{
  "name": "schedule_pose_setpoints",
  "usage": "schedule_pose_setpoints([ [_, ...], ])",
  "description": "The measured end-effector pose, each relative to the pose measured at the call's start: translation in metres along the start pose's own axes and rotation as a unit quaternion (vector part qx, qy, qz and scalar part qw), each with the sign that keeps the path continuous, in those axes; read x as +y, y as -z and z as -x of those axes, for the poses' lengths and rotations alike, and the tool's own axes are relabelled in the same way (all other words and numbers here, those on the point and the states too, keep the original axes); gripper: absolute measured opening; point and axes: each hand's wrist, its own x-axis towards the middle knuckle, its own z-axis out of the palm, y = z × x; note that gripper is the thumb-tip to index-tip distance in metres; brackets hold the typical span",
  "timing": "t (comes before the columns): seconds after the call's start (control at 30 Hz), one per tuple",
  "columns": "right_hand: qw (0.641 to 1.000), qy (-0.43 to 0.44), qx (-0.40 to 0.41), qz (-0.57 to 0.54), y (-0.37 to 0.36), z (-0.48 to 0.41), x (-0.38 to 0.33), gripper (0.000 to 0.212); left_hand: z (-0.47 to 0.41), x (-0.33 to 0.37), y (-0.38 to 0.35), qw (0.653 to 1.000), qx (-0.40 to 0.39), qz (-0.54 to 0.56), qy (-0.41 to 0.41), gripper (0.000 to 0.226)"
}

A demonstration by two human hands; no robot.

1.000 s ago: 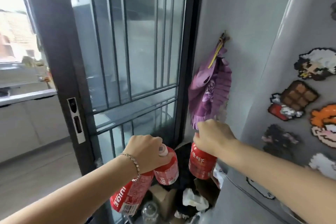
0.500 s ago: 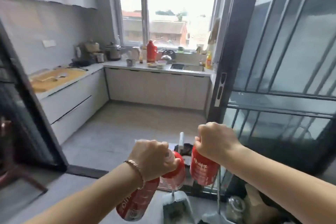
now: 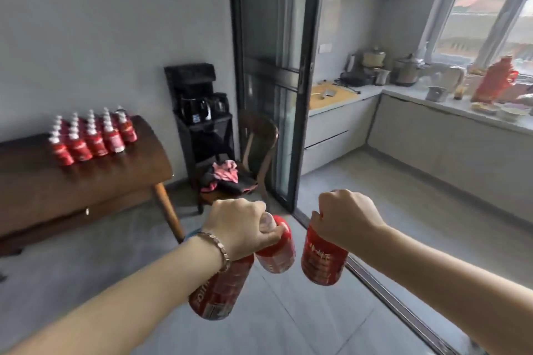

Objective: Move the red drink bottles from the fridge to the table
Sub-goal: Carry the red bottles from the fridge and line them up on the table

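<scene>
I see my left hand (image 3: 239, 228) low in the centre of the frame, a metal link bracelet (image 3: 217, 248) on its wrist and its fingers clenched round the tops of two bottles. The slanted red plastic drink bottle (image 3: 219, 291) hangs under the wrist, its base toward the lower left. The second red plastic drink bottle (image 3: 277, 253) hangs just right of it, its pale cap showing between my fingers. My right hand (image 3: 346, 219), right of centre, grasps the top of the third red plastic drink bottle (image 3: 323, 259), which hangs nearly upright. All three are in the air over the grey tiled floor (image 3: 302, 326); whether they touch each other I cannot tell.

At the left edge stands the dark brown wooden table (image 3: 86, 190), with a block of red white-capped bottles (image 3: 92, 138) in rows on its top. Its slanted wooden leg (image 3: 170, 213) lies between my left hand and the tabletop.

Right of the table, against the grey wall, are a black stand with dark kettles (image 3: 202, 112) and a brown wooden chair (image 3: 259, 135) with pink and black cloth (image 3: 225, 176) on the seat.

The dark-framed sliding glass door (image 3: 268, 66) rises at centre, and its floor track (image 3: 403, 308) runs to the lower right beneath my right forearm. In the upper right, a pale kitchen counter (image 3: 432, 118) carries pots and a red thermos flask (image 3: 494, 81).
</scene>
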Motion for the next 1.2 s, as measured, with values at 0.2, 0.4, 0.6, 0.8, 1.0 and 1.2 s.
schedule_pose_setpoints([
  [0.2,0.995,0.039,-0.035,-0.080,-0.028,-0.119,-0.155,0.029,0.024,-0.172,-0.013,0.995,-0.029,-0.008,0.093,0.054],
  [0.4,0.988,0.085,-0.067,-0.112,-0.058,-0.235,-0.282,0.029,0.030,-0.322,-0.034,0.981,-0.019,0.019,0.190,0.040],
  [0.6,0.982,0.152,-0.055,-0.093,-0.079,-0.350,-0.377,0.029,-0.002,-0.450,-0.061,0.961,-0.031,0.008,0.273,0.044],
  [0.8,0.972,0.195,-0.066,-0.111,-0.102,-0.485,-0.456,0.027,-0.052,-0.573,-0.096,0.942,-0.025,-0.003,0.335,0.048],
  [1.0,0.967,0.173,-0.115,-0.145,-0.134,-0.612,-0.528,0.026,-0.088,-0.688,-0.132,0.928,-0.035,0.006,0.371,0.048],
  [1.2,0.957,0.066,-0.179,-0.219,-0.191,-0.710,-0.577,0.024,-0.115,-0.788,-0.178,0.931,-0.050,0.033,0.360,0.049],
])
